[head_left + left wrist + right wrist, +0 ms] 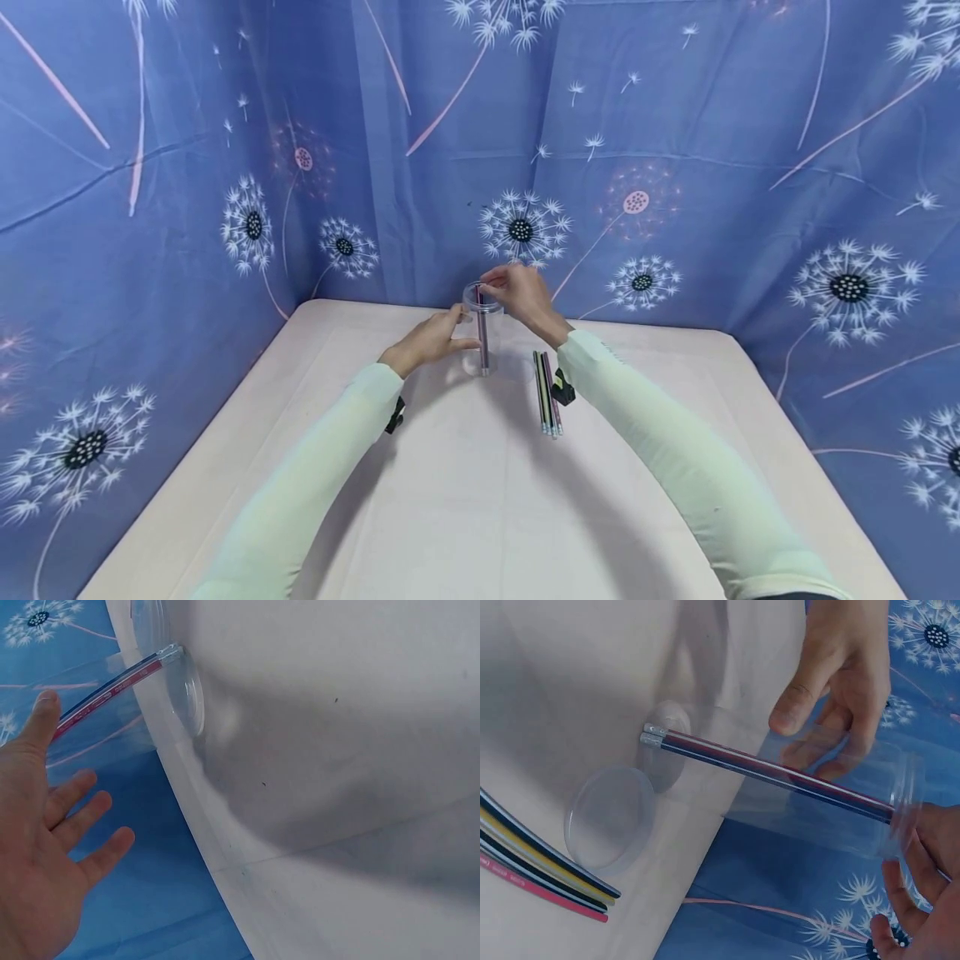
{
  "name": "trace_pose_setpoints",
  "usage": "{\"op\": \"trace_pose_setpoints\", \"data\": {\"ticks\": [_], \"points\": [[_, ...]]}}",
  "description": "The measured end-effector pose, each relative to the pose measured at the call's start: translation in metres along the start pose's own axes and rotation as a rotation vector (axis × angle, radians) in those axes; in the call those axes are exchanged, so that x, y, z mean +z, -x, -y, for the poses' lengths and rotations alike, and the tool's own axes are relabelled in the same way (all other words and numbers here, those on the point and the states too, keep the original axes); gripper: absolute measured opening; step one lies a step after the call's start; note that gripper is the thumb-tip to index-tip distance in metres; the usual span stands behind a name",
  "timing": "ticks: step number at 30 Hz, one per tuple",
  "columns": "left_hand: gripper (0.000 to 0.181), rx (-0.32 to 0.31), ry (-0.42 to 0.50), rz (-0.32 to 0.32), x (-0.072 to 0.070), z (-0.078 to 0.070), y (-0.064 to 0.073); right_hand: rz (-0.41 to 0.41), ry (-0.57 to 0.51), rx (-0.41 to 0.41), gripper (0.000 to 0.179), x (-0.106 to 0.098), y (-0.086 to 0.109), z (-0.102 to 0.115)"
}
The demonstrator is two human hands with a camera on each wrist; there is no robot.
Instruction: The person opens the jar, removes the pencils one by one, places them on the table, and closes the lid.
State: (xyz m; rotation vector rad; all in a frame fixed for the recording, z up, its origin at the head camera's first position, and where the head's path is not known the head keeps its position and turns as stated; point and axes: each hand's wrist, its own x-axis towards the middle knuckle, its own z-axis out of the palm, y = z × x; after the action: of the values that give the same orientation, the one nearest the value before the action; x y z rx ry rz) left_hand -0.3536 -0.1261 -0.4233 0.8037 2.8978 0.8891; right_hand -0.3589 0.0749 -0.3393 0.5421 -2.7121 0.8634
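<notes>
A clear plastic jar [493, 333] stands upright near the table's far edge. My left hand [431, 340] grips its side, thumb in front and fingers behind, as the right wrist view shows. Inside the jar stand two pencils [780, 774], one red and one dark blue, with their eraser ends down at its bottom. At the jar's mouth my right hand [521, 293] pinches the pencils' upper ends, its fingertips right at the rim. The left wrist view shows my left thumb [46, 712] against the jar.
Several more pencils [545, 396] lie side by side on the table [465, 500], right of the jar. A clear round lid [609, 819] lies between them and the jar. Blue dandelion-print cloth [420, 208] hangs behind the table and along both sides.
</notes>
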Motion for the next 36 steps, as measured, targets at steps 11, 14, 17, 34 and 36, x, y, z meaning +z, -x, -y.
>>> {"op": "trace_pose_setpoints", "data": {"ticks": [11,14,17,34,36], "points": [[0.075,-0.012,-0.010,0.007,0.0011,-0.0010,-0.0012,-0.013,0.075,-0.035,0.022,0.0080,-0.0010,-0.0022],[0.075,-0.010,-0.013,0.009,0.0009,-0.0007,-0.0008,-0.023,0.069,-0.046,0.020,0.0082,-0.0004,-0.0021],[0.075,0.000,-0.011,0.006,0.0009,-0.0004,-0.0006,-0.029,0.068,-0.039,0.017,0.0083,0.0000,-0.0016],[0.072,0.005,-0.008,0.010,0.0012,-0.0013,0.0002,-0.046,0.068,0.009,0.016,0.0110,0.0007,-0.0018],[0.072,0.001,-0.010,0.009,0.0011,-0.0008,-0.0003,-0.043,0.064,0.003,0.016,0.0113,0.0008,-0.0022]]}}
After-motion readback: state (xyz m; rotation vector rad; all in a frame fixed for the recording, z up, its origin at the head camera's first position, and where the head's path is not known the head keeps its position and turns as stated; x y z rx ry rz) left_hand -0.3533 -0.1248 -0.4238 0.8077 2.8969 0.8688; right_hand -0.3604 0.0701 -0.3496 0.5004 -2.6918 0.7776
